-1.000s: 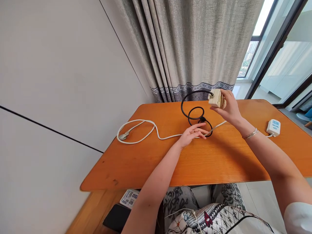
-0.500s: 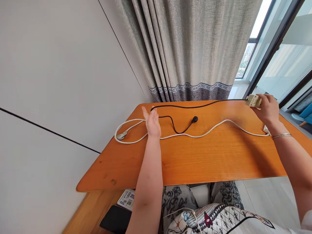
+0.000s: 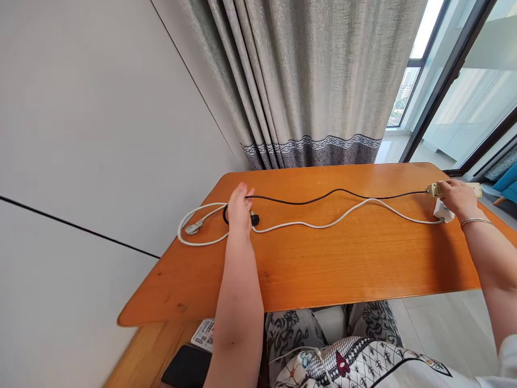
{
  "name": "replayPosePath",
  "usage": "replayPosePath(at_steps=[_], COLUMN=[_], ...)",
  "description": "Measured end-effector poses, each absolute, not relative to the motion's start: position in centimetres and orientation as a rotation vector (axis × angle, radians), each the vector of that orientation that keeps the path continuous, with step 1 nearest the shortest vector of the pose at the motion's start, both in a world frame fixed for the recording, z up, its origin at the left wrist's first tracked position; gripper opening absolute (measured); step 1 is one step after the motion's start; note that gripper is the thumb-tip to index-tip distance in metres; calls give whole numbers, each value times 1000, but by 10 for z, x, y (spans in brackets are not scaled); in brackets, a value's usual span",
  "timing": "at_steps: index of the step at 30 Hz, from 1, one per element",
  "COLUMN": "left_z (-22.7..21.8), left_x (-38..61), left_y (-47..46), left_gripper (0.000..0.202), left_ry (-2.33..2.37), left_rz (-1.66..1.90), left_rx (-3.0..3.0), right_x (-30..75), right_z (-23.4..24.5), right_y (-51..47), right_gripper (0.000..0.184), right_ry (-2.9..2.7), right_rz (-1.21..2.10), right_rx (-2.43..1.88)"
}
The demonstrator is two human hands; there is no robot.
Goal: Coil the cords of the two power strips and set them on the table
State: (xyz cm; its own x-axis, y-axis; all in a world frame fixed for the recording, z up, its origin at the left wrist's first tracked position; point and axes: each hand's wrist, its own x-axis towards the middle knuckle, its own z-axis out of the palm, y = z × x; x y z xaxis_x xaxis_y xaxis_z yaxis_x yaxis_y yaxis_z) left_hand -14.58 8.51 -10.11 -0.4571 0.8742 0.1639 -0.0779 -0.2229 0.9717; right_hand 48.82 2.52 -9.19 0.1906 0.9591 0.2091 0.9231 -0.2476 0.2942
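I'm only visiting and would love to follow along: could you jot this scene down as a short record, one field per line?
Surface: brown table, with a curtain behind
Left grip: left hand at the black cord; whether it is closed cannot be told
Right grip: right hand holding the beige strip
Black run: from the left hand across to the beige strip
White run: white cord, looped at left, ending at the white block
Plugs: black plug beside the left hand; white plug within the white loop
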Motion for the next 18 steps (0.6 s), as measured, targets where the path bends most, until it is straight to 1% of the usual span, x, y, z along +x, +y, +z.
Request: replayPosePath(at_steps=[3, 5, 10, 14, 16, 18], left_z=[-107, -112, -119, -119, -119, -121], left_x=[-132, -125, -121, -117, -113, -107], left_y=[86, 86, 83, 80, 80, 80], left_gripper=[45, 46, 54, 56, 56, 55], left_ry=[1390, 1464, 1679, 1761, 1761, 1721], left_rz=[1592, 1505, 1241, 1063, 1031, 1018], left_rx=[1198, 1330, 1570, 1673, 1685, 1670], right_x=[486, 482, 475, 477, 477, 469], right_z=[-96, -98, -108, -119, -121, -119], right_y=[36, 45, 61, 64, 65, 70], right_gripper=[41, 38, 24, 22, 20, 23], right_ry=[1935, 1970, 2013, 2018, 1985, 1938], right_rz=[529, 509, 459, 443, 441, 443], right_rx=[2274, 2238, 2184, 2192, 2235, 2296])
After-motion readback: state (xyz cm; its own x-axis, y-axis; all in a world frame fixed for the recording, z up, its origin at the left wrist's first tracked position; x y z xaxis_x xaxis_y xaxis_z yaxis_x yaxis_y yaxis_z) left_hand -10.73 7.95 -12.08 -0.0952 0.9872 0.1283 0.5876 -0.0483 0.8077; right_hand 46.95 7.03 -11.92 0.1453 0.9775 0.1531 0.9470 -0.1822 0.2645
